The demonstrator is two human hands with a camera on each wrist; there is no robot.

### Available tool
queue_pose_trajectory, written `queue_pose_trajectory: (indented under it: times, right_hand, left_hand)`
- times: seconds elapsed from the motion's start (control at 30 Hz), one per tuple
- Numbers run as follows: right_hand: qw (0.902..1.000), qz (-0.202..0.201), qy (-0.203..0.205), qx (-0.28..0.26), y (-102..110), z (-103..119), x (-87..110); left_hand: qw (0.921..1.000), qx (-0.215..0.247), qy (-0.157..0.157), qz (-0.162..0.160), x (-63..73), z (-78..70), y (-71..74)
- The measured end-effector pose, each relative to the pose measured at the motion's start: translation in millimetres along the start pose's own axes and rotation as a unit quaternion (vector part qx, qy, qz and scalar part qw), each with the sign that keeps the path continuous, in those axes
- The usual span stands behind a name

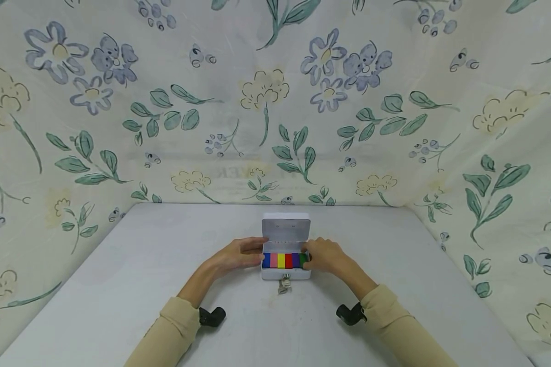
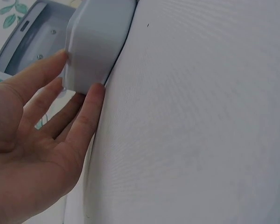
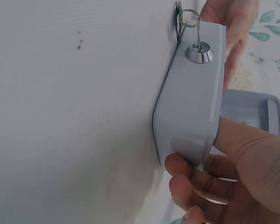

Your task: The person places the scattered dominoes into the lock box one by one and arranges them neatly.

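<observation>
A small pale-grey metal cash box (image 1: pixel 270 275) stands on the table with its lid (image 1: pixel 285 229) raised. Inside lies a row of coloured blocks: blue (image 1: pixel 267 260), pink (image 1: pixel 274 260), yellow (image 1: pixel 281 260), red (image 1: pixel 288 260), purple (image 1: pixel 296 260) and green (image 1: pixel 303 259). My left hand (image 1: pixel 236 254) touches the box's left side with nearly straight fingers, thumb at the rim. At the right end, my right hand (image 1: pixel 327 255) has its thumb over the rim and curled fingers against the outer wall. The thumb's tip inside is hidden in the right wrist view.
Keys on a ring (image 1: pixel 282 286) hang from the lock (image 3: pixel 199 52) on the box's front. The white table (image 1: pixel 183 224) extends around the box. A floral cloth (image 1: pixel 229 137) rises behind the table and at both sides.
</observation>
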State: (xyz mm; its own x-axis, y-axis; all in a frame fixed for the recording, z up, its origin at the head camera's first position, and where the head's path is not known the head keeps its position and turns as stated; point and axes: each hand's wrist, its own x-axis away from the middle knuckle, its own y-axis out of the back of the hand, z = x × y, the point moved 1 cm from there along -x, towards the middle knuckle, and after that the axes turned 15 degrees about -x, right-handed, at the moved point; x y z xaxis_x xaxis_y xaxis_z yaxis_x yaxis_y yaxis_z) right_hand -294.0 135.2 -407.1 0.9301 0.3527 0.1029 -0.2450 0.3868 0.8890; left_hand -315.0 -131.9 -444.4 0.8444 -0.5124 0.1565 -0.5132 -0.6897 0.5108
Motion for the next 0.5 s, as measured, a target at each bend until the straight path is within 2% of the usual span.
queue_pose_trajectory:
  times: [0.33,0.5]
  right_hand:
    - [0.9973,0.002,0.016,-0.071,-3,-9,5.3]
    - [0.9943,0.002,0.037,-0.100,-1,-12,10.5]
  left_hand:
    - [1.0000,-0.001,-0.001,0.006,0.7,0.8,-1.2]
    - [0.9998,-0.019,-0.005,0.001,2.1,0.8,-4.1]
